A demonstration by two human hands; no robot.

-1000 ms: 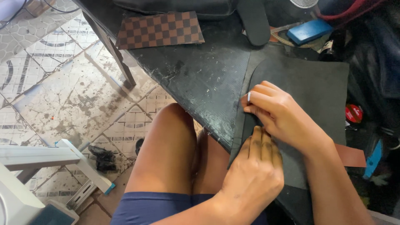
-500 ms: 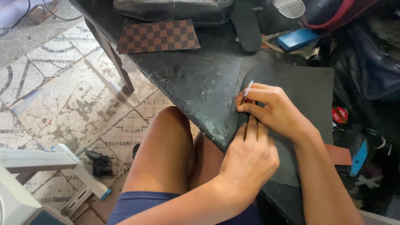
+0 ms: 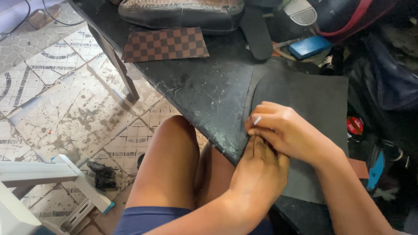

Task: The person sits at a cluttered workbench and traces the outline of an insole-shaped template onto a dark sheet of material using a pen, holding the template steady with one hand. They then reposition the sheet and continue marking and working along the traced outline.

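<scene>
You're sitting at a black worktable (image 3: pixel 204 91) w/ both hands on a dark grey sheet (image 3: pixel 305 104) that's lying flat on the table's near right part. The sheet has a curved line cut or marked down its left side.

Your right hand (image 3: pixel 285 130) is resting on the sheet's left edge, near the table's front edge. Its fingers are curling in tight around a thin tool w/ a pale tip (image 3: pixel 257 120); only the tip is showing, so I can't tell what kind of tool it is.

Your left hand (image 3: pixel 261 167) is lying just below the right one & touching it. Its fingers are stretching out flat & close together, pressing down on the sheet. It isn't gripping anything.

Your bare knees are poking out under the table edge.

Further back on the table, a brown checkered piece (image 3: pixel 165 43) is lying flat, well apart from your hands. Behind it is a big dark bag-like thing (image 3: pixel 183 13). A long black sole-shaped strip (image 3: pixel 257 32) is lying beside that, & a blue box (image 3: pixel 310 46) is sitting to its right. A small red round thing (image 3: pixel 355 125) is sitting just off the sheet's right side.
</scene>
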